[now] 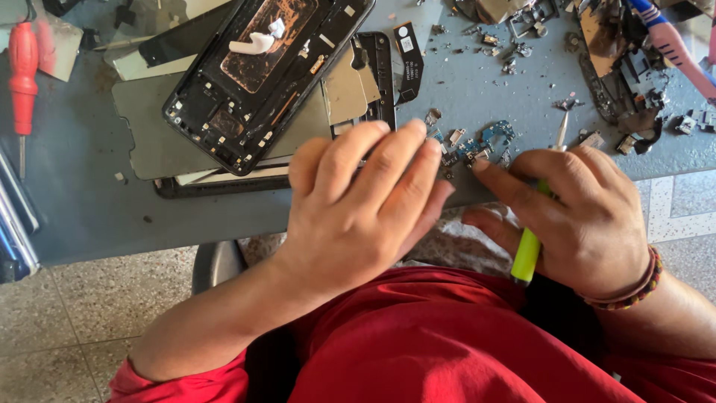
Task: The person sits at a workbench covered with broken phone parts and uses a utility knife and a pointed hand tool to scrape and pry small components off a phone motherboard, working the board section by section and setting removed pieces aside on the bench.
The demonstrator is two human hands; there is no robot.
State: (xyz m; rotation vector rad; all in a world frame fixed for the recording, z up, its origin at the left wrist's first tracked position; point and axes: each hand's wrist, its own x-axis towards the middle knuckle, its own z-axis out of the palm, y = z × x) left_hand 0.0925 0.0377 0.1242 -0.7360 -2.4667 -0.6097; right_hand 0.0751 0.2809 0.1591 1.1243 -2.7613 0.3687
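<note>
Gripping a lime-handled tool (528, 250) in my right hand (585, 216), I rest my left hand (358, 209), fingers loosely extended and holding nothing, beside small blue circuit pieces (485, 142) on the surface (89, 201). The stripped black phone frame (261, 75) lies gutted; sorting seems unfinished. A black white-labelled ribbon strip (409, 56) lies beside the frame.

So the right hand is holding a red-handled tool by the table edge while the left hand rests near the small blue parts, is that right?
Not quite: in the head view the tool in the right hand has a yellow-green handle. The red-handled screwdriver lies untouched at the table's far left. The left hand does rest near the small blue parts.
</note>
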